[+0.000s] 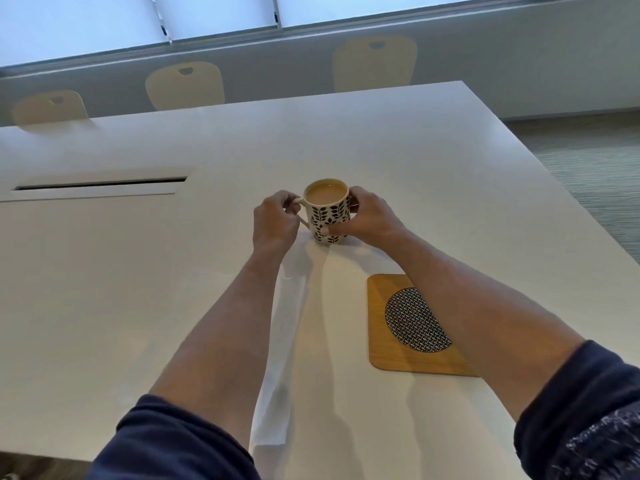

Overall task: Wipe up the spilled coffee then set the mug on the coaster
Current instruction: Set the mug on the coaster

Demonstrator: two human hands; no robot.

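your mug (328,211), cream with a dark leaf print and nearly full of milky coffee, sits upright on the white table (138,271), out past the middle of your reach. your left hand (275,221) is curled at the handle, fingers pinching it on the mug's left side. your right hand (367,220) wraps the opposite wall, thumb pressed low across the front of the print. whether the base is touching the table or just lifted off it, you cannot tell from here.

nearer to you and to the right lies the coaster (412,327), a wooden board with a dark woven disc in the middle, well apart from the mug and partly under your right forearm. a long white paper towel (280,358) lies flat on the table between your forearms, running from near the mug back toward the table's edge. no brown puddle shows on the table; if any coffee is left, it is likely hidden under the towel or the mug.

so the wiping looks done or nearly so, and the step in hand reads as carrying the mug. the next move calls for a level lift, since the coffee stands close to the rim, then a slow draw back and right onto the woven disc.

beyond the table stand three pale chairs (185,84).
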